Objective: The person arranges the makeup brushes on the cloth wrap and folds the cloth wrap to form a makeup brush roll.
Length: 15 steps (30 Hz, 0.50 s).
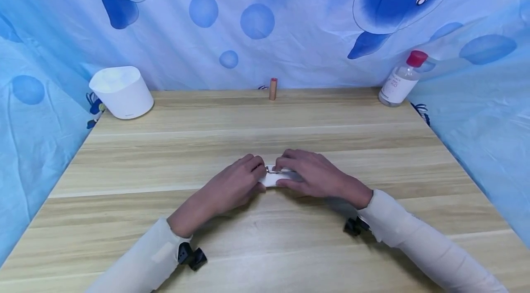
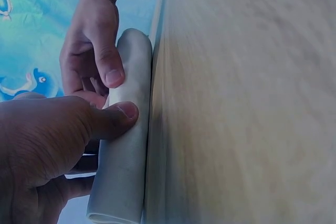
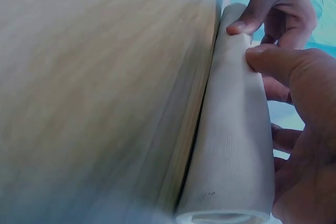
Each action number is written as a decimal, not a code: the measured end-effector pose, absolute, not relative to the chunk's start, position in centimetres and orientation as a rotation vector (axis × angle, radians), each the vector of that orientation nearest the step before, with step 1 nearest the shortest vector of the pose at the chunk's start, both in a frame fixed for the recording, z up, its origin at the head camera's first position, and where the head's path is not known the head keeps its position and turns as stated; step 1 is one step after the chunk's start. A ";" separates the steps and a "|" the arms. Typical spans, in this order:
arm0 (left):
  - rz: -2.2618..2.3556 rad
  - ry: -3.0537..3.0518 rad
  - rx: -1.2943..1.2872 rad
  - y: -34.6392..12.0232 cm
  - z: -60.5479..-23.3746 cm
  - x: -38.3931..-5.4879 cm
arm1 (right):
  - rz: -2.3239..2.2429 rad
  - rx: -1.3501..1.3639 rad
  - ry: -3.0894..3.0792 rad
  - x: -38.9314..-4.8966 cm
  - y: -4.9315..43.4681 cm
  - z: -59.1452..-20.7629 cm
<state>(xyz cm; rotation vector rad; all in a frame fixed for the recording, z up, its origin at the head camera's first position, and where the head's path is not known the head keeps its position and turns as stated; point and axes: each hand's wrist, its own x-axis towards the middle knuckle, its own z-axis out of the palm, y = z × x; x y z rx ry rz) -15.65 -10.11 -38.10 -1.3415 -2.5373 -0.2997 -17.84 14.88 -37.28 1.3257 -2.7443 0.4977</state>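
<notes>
A white, elongated item with rounded edges [image 1: 271, 181] lies on the wooden table between both hands; its exact kind cannot be told. In the left wrist view its long side [image 2: 121, 177] looks smooth and slightly soft, ending in a folded lip. The right wrist view shows its other end [image 3: 231, 145] as a hollow, flattened loop. A dark, shiny line runs along its top in the head view. My left hand [image 1: 238, 180] grips its left part, thumb on the near side. From the right, my right hand [image 1: 312, 173] pinches it, thumb in front and fingers over the top.
At the back left of the table [image 1: 248, 247] stands a white rounded container [image 1: 122, 93]. A small copper-coloured tube [image 1: 273, 89] is upright at the back middle. A clear bottle with a red cap [image 1: 398, 83] stands at the back right, before a blue patterned curtain [image 1: 290, 44].
</notes>
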 end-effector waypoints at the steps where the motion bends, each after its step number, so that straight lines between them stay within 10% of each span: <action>1: -0.299 -2.536 -1.341 -10.1 -38.1 -15.7 | 0.485 1.325 -2.745 -17.9 14.8 -37.2; 15: -0.440 -2.691 -1.189 -10.8 -37.6 -14.7 | 0.596 1.250 -2.818 -17.0 17.5 -36.9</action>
